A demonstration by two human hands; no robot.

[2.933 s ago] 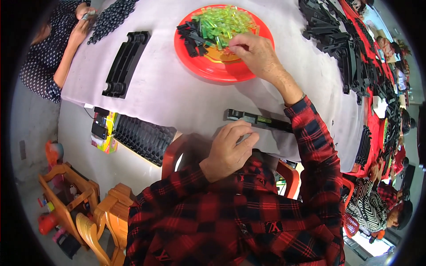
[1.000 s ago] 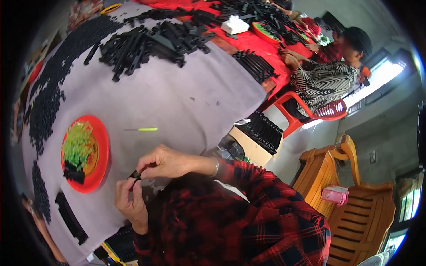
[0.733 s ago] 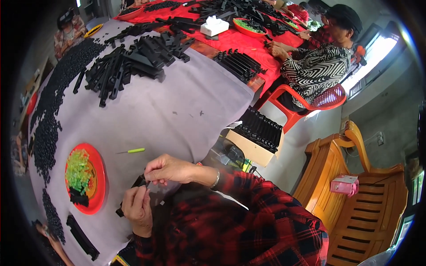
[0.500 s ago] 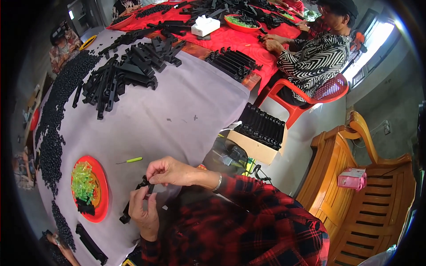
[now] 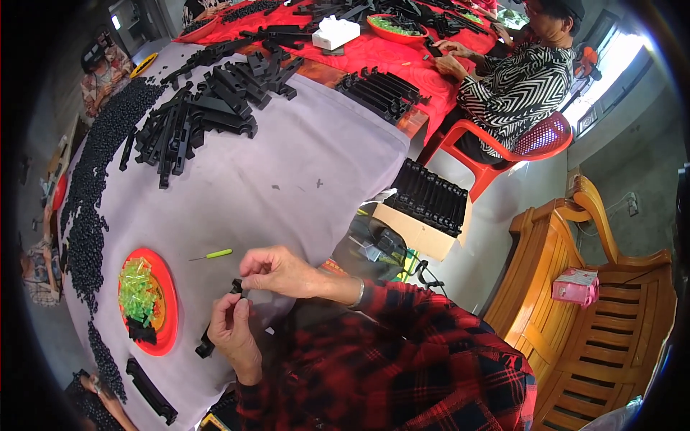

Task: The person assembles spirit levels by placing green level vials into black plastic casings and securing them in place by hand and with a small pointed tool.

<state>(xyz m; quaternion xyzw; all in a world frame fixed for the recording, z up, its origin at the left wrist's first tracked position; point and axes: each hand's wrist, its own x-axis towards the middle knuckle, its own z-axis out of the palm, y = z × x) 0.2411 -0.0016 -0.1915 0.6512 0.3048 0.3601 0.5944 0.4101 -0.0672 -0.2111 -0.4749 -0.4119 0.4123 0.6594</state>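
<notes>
Grey floor (image 5: pixel 532 190); wooden bench (image 5: pixel 611 316) lower right; red plastic chair (image 5: pixel 528 144) upper right; bright window (image 5: pixel 611 61).

Blk strip (image 5: pixel 207 343), red plate (image 5: pixel 169 310), green bits (image 5: pixel 136 281), grey cloth (image 5: pixel 273 165).

Red plate (image 5: pixel 167 337) with green pieces (image 5: pixel 136 281); wooden bench (image 5: pixel 611 302); red chair (image 5: pixel 528 147)

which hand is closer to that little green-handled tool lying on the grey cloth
The right hand. It sits just below and to the right of the green-handled tool, not touching it. The left hand is farther down, gripping the long black part.
</notes>
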